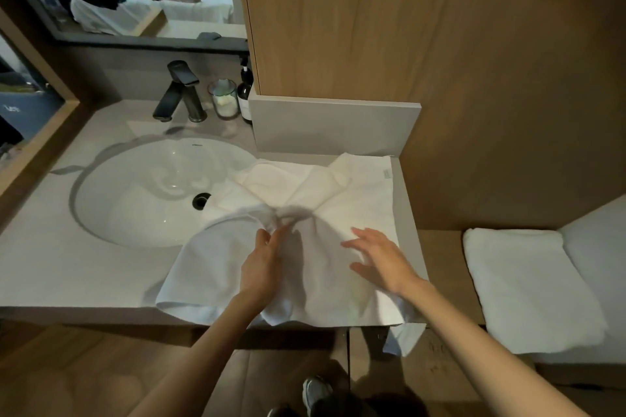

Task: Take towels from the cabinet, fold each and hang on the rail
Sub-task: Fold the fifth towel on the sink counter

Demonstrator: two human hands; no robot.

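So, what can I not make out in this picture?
Head view only:
- Tag on the towel: too small to read.
- Bottle: label too small to read.
- Left hand: its pinch on the towel is blurred.
- Mirror: cut off by the top edge.
- Rail: none in view.

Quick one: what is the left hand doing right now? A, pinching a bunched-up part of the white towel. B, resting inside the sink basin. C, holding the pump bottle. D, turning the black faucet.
A: the left hand has its fingers closed on a gathered bunch of the white towel, which is spread over the vanity counter, well short of the faucet and bottle.
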